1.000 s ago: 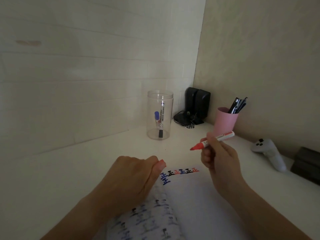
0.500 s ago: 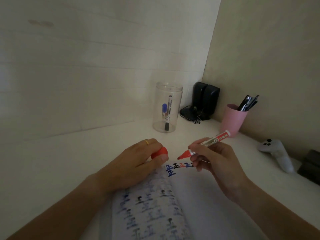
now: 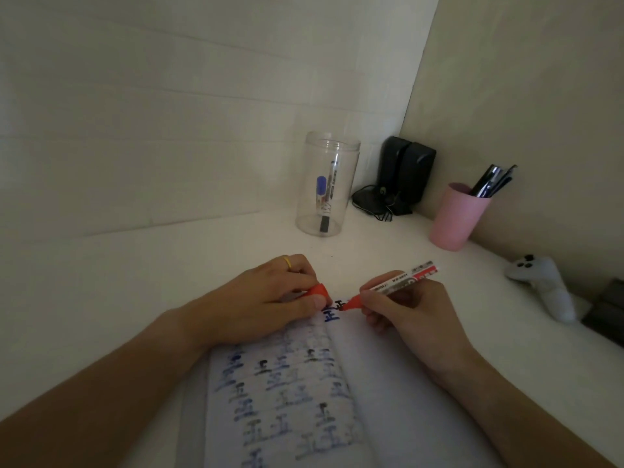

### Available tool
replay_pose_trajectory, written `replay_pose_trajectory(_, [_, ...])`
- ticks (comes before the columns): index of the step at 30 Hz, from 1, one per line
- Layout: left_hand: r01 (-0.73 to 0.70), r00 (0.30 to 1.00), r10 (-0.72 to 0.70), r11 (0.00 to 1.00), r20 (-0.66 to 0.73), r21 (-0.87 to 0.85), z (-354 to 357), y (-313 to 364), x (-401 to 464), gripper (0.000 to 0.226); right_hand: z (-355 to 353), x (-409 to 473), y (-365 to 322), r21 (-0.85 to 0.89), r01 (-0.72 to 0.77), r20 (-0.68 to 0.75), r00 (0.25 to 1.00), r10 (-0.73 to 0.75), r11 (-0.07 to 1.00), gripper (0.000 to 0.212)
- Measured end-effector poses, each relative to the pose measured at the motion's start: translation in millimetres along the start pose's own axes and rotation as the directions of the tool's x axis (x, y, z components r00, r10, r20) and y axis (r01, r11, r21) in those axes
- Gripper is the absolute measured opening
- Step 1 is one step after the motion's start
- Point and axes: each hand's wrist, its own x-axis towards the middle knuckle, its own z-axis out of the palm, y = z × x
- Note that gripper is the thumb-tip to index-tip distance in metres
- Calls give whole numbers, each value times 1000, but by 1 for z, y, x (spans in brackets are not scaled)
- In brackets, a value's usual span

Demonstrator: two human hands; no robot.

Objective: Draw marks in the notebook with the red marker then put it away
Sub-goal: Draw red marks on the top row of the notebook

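Observation:
An open notebook [image 3: 388,383] lies on the white desk in front of me, its left page full of blue and black marks. My right hand [image 3: 408,309] grips the uncapped red marker [image 3: 395,283], and the red tip touches the top of the right page beside a row of small marks [image 3: 332,312]. My left hand [image 3: 266,302] rests on the upper left corner of the notebook and holds the red cap [image 3: 317,292] between thumb and fingers. A clear plastic jar [image 3: 327,184] with a blue-capped marker inside stands behind the notebook.
A pink cup [image 3: 456,216] with dark pens stands at the right by the wall. Black speakers [image 3: 401,173] with a cable fill the corner. A white game controller [image 3: 543,285] and a dark box [image 3: 604,312] lie at the far right.
My right hand has lowered the marker from the air down to the page, tip now on the paper. My left hand has turned so the red cap shows. The view has shifted closer.

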Motion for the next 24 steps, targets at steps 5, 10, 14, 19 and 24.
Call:
replay_pose_trajectory(5, [-2, 1000, 2, 1000, -2, 3, 1, -1, 0, 47, 0, -1, 1, -111, 22, 33, 999, -18, 994, 5])
replay_pose_trajectory(10, [-11, 1000, 11, 1000, 2, 0, 1, -1, 0, 50, -1, 3, 6, -150, -18, -39, 999, 13, 989, 3])
replay_pose_trajectory(14, [0, 1000, 0, 1000, 7, 0, 0, 0, -1, 51, -1, 1, 4, -102, -18, -26, 1000, 16, 995, 5])
replay_pose_trajectory(19, [-6, 1000, 6, 1000, 3, 10, -1, 3, -2, 54, -1, 0, 2, -145, -14, 4, 1000, 15, 989, 6])
replay_pose_trajectory(24, [14, 1000, -14, 1000, 17, 4, -1, 3, -2, 57, -1, -1, 0, -128, -20, -20, 1000, 17, 992, 7])
